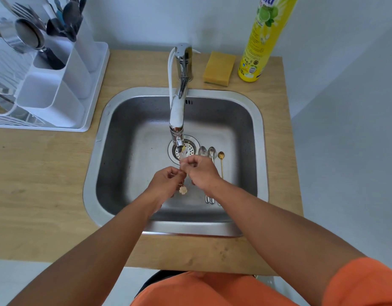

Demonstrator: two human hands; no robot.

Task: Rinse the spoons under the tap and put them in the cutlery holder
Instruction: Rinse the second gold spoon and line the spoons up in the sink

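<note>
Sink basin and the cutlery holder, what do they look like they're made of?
Sink basin: likely stainless steel with a brushed finish, grey with soft, dull reflections. Cutlery holder: probably plastic, matte white, with smooth moulded compartments and rounded edges.

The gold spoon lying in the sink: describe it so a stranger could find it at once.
Start at the steel sink and find the round drain strainer under the tap. Right of it, three spoons lie side by side on the basin floor. The gold spoon is the rightmost, thinner than the two silver spoons and the only golden one.
</note>
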